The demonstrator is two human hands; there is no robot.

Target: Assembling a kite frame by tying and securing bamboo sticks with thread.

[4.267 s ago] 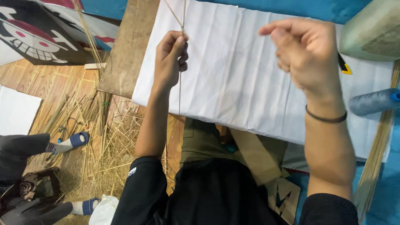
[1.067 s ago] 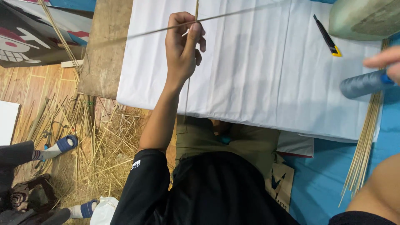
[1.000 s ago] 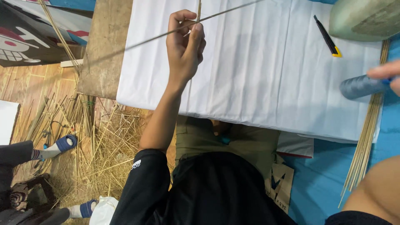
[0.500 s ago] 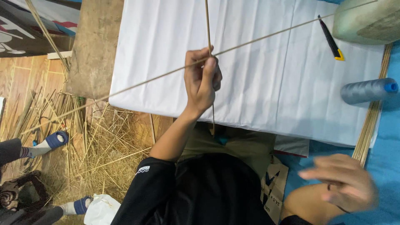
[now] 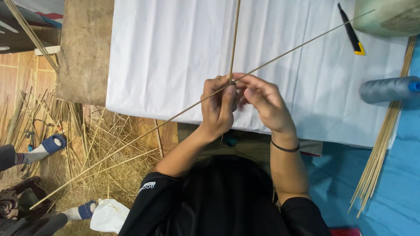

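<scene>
My left hand (image 5: 218, 107) grips two thin bamboo sticks where they cross. One stick (image 5: 235, 37) runs straight up over the white paper sheet (image 5: 175, 52). The other, longer stick (image 5: 131, 142) slants from lower left to upper right. My right hand (image 5: 264, 102) meets the left one at the crossing, its fingertips pinched at the joint; whether thread is between them I cannot tell. A grey thread spool (image 5: 387, 88) lies at the right edge of the paper.
A black and yellow utility knife (image 5: 351, 30) lies at the top right beside a pale green container (image 5: 389, 17). A bundle of bamboo sticks (image 5: 380, 148) rests on blue cloth at right. Straw shavings (image 5: 105, 148) litter the floor at left, near another person's socked feet (image 5: 48, 146).
My right hand came back from the spool side at the right and joined the left hand at the stick crossing. The crossed sticks dropped lower in view, toward my body.
</scene>
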